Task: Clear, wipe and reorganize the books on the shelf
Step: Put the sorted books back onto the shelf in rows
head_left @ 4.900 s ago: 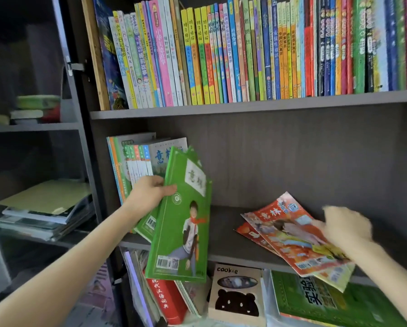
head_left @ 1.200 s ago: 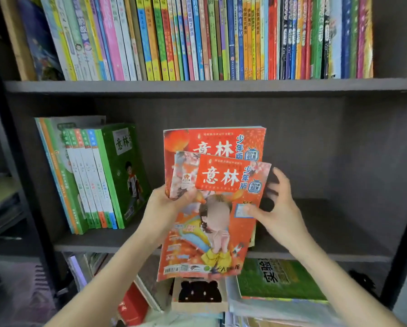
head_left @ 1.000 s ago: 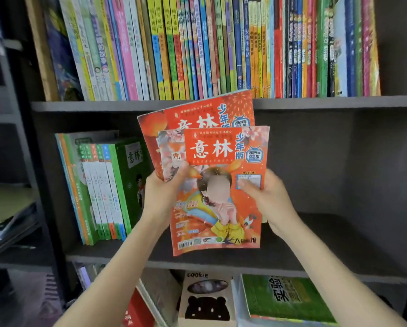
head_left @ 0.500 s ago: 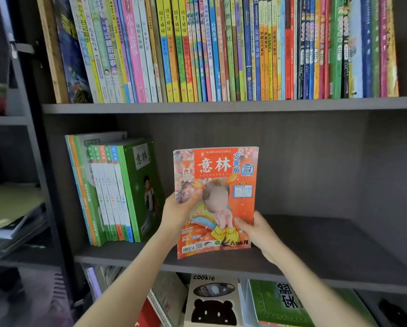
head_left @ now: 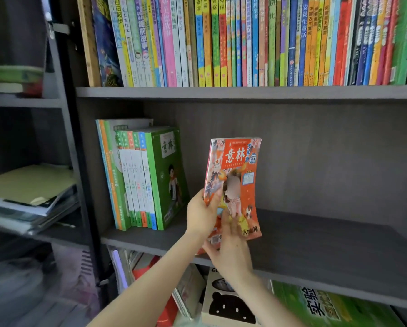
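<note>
Two thin orange magazines [head_left: 241, 161] stand upright as one stack on the grey middle shelf [head_left: 315, 246], their cover turned partly left. My left hand [head_left: 201, 214] grips their left edge, thumb on the cover. My right hand [head_left: 230, 251] holds the bottom edge from the front, fingers lying up over the lower cover. A group of green books [head_left: 148, 178] stands upright at the shelf's left end, a gap apart from the magazines.
The upper shelf holds a packed row of colourful book spines [head_left: 245, 41]. Below lie a green book [head_left: 325, 305], a "cookie" book [head_left: 230, 303] and a red one. A side unit at left carries a flat paper stack [head_left: 30, 192].
The two fanned magazines have been squared into one stack, lowered onto the middle shelf and turned edge-on toward the green books. Both hands slid down to the lower part of the stack.
</note>
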`<state>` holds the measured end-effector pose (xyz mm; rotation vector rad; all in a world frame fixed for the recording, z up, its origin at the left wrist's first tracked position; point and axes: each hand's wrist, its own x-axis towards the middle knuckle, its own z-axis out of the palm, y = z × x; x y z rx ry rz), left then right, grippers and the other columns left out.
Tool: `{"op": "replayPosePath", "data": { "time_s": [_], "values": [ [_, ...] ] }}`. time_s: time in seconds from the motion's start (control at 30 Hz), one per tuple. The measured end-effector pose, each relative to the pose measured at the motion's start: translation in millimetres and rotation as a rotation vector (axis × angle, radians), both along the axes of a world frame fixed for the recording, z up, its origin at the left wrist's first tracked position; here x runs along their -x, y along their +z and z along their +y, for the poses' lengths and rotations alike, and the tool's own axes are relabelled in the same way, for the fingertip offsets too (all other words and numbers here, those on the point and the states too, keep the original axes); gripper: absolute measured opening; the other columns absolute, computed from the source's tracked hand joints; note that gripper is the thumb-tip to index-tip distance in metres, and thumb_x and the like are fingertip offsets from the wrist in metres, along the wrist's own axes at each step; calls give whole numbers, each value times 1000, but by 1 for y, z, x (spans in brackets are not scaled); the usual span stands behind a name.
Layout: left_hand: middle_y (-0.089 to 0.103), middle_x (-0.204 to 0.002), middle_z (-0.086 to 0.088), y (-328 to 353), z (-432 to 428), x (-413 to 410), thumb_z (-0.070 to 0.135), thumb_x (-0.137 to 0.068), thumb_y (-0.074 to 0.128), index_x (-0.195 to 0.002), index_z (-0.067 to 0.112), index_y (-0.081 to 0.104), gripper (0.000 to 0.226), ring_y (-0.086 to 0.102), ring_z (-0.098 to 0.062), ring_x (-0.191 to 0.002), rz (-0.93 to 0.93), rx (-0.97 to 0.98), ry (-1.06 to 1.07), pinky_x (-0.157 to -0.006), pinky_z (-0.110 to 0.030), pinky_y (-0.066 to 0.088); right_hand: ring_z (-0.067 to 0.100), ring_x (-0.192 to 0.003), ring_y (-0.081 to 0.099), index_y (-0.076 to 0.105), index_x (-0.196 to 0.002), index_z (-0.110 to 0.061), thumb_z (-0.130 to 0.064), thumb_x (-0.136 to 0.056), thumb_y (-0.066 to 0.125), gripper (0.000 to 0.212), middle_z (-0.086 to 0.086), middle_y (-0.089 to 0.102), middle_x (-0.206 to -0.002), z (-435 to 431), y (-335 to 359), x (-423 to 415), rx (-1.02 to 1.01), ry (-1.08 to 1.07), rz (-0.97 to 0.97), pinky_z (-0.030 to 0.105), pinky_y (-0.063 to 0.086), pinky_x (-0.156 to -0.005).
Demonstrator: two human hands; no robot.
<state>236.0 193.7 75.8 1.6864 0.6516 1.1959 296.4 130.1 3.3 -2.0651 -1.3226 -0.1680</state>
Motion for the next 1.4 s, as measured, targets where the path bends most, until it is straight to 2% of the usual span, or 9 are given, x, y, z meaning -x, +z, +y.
{"op": "replayPosePath", "data": {
  "time_s": [0.1,0.2,0.37,0.5,0.63,0.83,0.97,1.23,1.4],
  "values": [
    [68,-99,4,-2,11,10,34,-94,55,-104,23,59,16,66,-8,-91,-5,-14,79,-76,-22,54,23,-148,8,-4,-154,-14,-57,-87,55,99,7,7,-161,25,-1,7,-40,173,82,43,25,-117],
    [65,-104,5,2,23,17,33,-96,52,-115,18,58,24,63,-9,-97,-34,64,167,-76,-18,49,22,-145,22,-6,-154,-21,-50,-85,62,100,2,13,-160,46,4,16,-27,286,228,44,34,-113],
    [62,-93,-1,3,59,39,22,-97,52,-97,11,53,11,63,-21,-88,323,-131,323,-59,-21,42,11,-137,37,19,-151,-28,-35,-95,55,67,-4,34,-152,84,7,20,12,384,299,32,35,-111],
    [68,-85,-6,3,75,68,24,-93,58,-99,8,59,17,64,-20,-76,458,-258,369,-69,-35,54,14,-143,26,2,-154,-27,-28,-101,44,67,-7,17,-158,105,14,26,80,456,265,27,25,-112],
    [66,-81,-7,3,82,75,25,-93,59,-90,10,56,16,63,-20,-72,512,-272,399,-63,-31,51,18,-138,36,15,-153,-23,-22,-102,41,57,-1,36,-151,119,14,33,97,475,323,27,31,-109],
    [58,-75,-4,7,95,75,25,-96,54,-82,9,54,22,52,-16,-64,595,-327,464,-50,-22,34,15,-139,34,2,-154,-26,-18,-101,41,66,1,29,-156,124,13,33,126,481,314,23,28,-107],
    [43,-58,3,6,104,87,36,-93,58,-63,15,41,40,39,-9,-50,659,-319,488,-44,-21,24,13,-142,29,-13,-152,-26,-32,-98,51,84,-5,14,-160,124,13,35,159,511,192,23,26,-110],
    [44,-53,-2,8,106,97,51,-92,51,-57,13,39,53,44,-15,-47,782,-251,413,-45,-24,33,24,-141,30,-11,-149,-40,-40,-98,47,78,-3,18,-159,128,15,32,182,434,237,47,26,-116],
    [64,-59,-14,2,95,122,48,-92,54,-58,7,47,54,62,-30,-56,674,-209,417,-61,-36,53,21,-128,50,6,-152,-36,-39,-99,45,66,2,48,-144,96,18,38,-16,293,292,39,41,-106]
  ]
}}
